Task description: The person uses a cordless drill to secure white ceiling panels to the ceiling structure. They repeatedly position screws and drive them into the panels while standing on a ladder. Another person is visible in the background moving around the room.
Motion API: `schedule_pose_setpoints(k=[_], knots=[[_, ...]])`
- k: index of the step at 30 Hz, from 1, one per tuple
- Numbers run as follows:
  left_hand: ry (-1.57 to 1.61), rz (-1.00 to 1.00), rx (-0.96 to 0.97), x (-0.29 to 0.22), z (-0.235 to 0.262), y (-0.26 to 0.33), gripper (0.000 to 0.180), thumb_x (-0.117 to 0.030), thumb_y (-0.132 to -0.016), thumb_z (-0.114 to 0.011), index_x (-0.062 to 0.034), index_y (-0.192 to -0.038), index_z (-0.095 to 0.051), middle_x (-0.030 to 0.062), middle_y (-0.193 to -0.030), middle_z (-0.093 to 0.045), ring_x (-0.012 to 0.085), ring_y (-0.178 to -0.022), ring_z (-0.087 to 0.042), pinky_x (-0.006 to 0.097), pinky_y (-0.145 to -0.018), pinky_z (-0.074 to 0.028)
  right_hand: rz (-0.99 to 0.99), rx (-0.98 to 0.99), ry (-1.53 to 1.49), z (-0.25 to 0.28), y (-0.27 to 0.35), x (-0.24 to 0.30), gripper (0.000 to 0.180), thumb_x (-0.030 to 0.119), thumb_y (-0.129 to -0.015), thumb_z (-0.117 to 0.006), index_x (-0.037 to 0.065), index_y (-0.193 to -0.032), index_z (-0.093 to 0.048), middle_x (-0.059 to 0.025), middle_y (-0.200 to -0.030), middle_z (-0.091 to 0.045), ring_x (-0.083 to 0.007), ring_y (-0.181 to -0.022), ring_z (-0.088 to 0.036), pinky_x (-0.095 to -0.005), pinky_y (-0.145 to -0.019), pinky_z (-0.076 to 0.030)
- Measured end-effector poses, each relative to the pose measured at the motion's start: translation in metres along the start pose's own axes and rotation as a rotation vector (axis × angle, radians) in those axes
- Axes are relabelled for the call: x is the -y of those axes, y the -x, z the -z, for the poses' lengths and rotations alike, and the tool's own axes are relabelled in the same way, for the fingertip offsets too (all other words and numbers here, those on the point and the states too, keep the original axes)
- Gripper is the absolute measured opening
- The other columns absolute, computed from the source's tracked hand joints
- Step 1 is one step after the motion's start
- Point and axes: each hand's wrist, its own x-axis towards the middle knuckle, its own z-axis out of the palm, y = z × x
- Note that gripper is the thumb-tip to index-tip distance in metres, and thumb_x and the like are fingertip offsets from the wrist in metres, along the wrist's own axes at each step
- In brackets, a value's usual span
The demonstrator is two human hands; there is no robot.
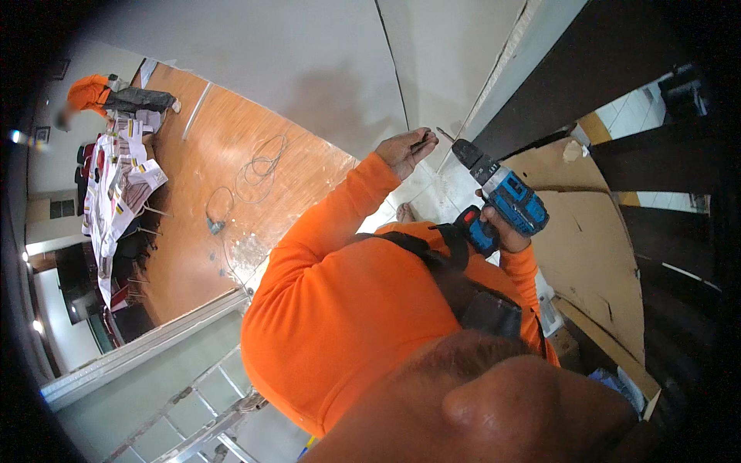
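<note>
My right hand (507, 231) is wrapped round the grip of a blue and black cordless drill (515, 202). A slim bit (445, 135) sticks out of its black chuck, pointing up and left. Just left of the bit's tip, my left hand (400, 152) has its fingers closed around something small and dark, too small to name. The bit and the left fingertips look close, but I cannot tell whether they touch. Both hands are in front of a pale wall panel (340, 62) with a dark seam running down it.
Dark slats (579, 69) and cardboard (587, 262) stand at the right. A cable (261, 166) lies coiled on the wooden floor (181, 255). A ladder (204, 401) is at lower left. Farther off, a person in orange (91, 94) bends by a covered table (116, 201).
</note>
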Motion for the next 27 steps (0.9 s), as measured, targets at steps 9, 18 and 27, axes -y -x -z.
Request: schedule_pose_setpoints(k=[9, 18, 27], knots=[[0.094, 0.102, -0.013, 0.01, -0.003, -0.013, 0.019, -0.008, -0.094, -0.052, 0.0054, -0.108, -0.056, 0.0126, -0.098, -0.059, 0.0244, -0.091, -0.061, 0.034, -0.083, -0.057, 0.098, -0.107, 0.24, 0.029, 0.018, -0.022, 0.037, 0.008, -0.082, -0.071, 0.003, -0.116, -0.058, -0.0099, -0.104, -0.067, -0.0111, -0.071, -0.058, -0.0266, -0.067, -0.05], [0.178, -0.123, -0.158, -0.014, 0.01, 0.013, 0.013, -0.002, -0.089, -0.054, 0.0062, -0.099, -0.056, 0.0189, -0.097, -0.064, 0.0289, -0.084, -0.064, 0.036, -0.082, -0.058, 0.123, -0.071, 0.179, 0.066, 0.043, -0.037, 0.036, 0.009, -0.083, -0.071, 0.002, -0.116, -0.058, -0.011, -0.106, -0.067, -0.011, -0.071, -0.058, -0.0253, -0.067, -0.049], [0.156, -0.373, -0.349, -0.02, 0.073, 0.073, 0.016, -0.007, -0.096, -0.046, 0.0082, -0.101, -0.051, 0.0164, -0.089, -0.061, 0.0212, -0.071, -0.06, 0.03, -0.063, -0.058, -0.068, -0.021, -0.059, 0.056, 0.05, -0.024, 0.024, 0.006, -0.082, -0.069, 0.002, -0.104, -0.062, -0.0099, -0.097, -0.066, -0.0161, -0.086, -0.06, -0.0328, -0.078, -0.049]])
